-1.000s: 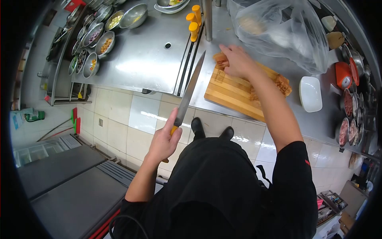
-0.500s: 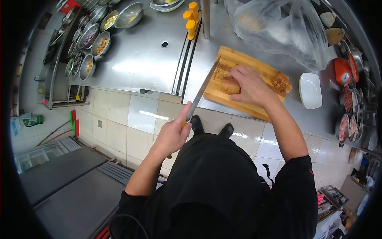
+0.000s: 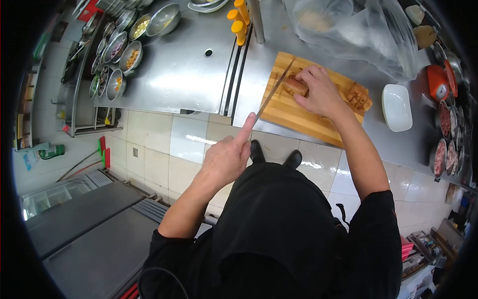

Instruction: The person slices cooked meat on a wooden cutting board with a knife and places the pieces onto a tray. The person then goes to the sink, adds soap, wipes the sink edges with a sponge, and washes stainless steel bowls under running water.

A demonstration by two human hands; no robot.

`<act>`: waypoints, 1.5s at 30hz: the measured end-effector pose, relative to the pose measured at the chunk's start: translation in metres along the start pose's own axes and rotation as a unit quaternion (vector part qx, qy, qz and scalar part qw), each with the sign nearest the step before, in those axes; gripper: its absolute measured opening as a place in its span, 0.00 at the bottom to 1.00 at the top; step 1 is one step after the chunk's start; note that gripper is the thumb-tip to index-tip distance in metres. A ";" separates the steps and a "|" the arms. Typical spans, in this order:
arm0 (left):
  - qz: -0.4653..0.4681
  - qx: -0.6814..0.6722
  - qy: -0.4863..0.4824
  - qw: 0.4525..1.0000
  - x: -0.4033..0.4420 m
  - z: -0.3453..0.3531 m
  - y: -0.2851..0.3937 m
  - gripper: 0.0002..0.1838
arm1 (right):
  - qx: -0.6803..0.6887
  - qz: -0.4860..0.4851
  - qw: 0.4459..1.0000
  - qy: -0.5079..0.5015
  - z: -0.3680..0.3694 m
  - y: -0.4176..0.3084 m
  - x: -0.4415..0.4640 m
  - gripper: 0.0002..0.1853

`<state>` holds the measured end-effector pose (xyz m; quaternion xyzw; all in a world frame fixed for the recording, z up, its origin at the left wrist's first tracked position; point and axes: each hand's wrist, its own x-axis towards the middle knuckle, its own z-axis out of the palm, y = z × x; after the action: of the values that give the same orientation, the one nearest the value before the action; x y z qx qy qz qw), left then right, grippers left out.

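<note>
In the head view, my left hand is closed around a knife, its index finger stretched along the spine. The long knife blade slants up over the left part of a wooden cutting board. My right hand grips a brown-crusted piece of bread from its right side, fingers curled over the top. The blade is close to the left end of that bread; whether they touch I cannot tell. Sliced brown bread lies at the board's right end. My left palm hides the knife handle.
A white dish stands right of the board. Behind it lies a large clear plastic bag. Yellow-handled things stand by a metal post. Metal bowls of chopped food line the left, bowls of meat and an orange scale the right.
My left hand has moved up and right, bringing the knife further over the board beside the bread. My right hand has shifted slightly, and the bread now sits tilted differently under its fingers.
</note>
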<state>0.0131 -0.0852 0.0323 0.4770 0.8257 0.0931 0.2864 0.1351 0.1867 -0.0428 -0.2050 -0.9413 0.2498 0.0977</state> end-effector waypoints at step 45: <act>0.017 -0.003 -0.085 0.996 0.035 -0.035 0.042 0.34 | 0.080 0.048 0.995 0.027 -0.004 0.007 -0.011 0.23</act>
<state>0.0110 -0.0294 0.0651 0.4958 0.7900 0.0597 0.3556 0.1482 0.1887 -0.0441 -0.2480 -0.9046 0.3226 0.1273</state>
